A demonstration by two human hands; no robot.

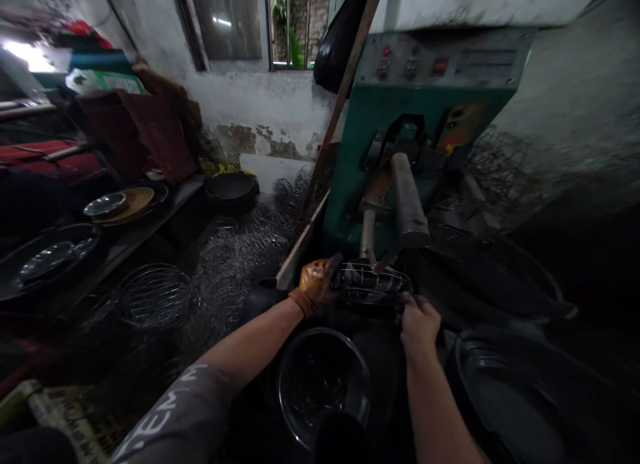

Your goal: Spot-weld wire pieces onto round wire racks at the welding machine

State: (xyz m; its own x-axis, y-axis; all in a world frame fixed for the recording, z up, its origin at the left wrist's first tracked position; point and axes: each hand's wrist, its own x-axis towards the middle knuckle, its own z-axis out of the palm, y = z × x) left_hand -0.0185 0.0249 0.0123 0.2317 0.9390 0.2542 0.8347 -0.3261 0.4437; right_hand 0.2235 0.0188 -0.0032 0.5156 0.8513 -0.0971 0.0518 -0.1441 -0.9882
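My left hand (316,283), in an orange-brown glove, closes on the left side of a round wire frame (371,292). My bare right hand (419,319) pinches the same frame by its right edge. The wire frame sits tilted at the lower arm (368,234) of a green spot-welding machine (345,151). Just above it the thick upper arm (410,201) of the machine reaches down; whether its tip touches the wire is unclear. A metal bowl (367,384) with small shiny pieces in it stands below my hands.
Bent wire pieces (225,264) lie heaped on the left, with a round wire rack (154,294) beside them. A bench (175,201) holds pans and a steel dish (105,204). A dark basin (520,411) is at lower right. A wooden board (303,241) leans by the machine.
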